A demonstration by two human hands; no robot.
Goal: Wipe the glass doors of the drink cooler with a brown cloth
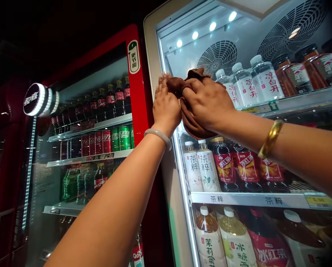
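A brown cloth [195, 120] is bunched under my right hand [206, 102], whose fingers are curled round it against the glass door of the right-hand fridge. Just left of it, my left hand [167, 104] lies flat on the light door frame [151, 48], its fingers stretched upward and touching the cloth's left edge. A pale bangle [158, 136] circles my left wrist, and a gold bracelet [270, 139] is on my right forearm. The palms of both hands are hidden.
Behind the glass, shelves [238, 199] hold clear water bottles [245, 85], white-labelled bottles [207, 163] and red-labelled tea bottles [225, 163]. On the left stands a red fridge [142, 96] with cola bottles and cans [124, 138]. A round lit sign [32, 99] sticks out beside it.
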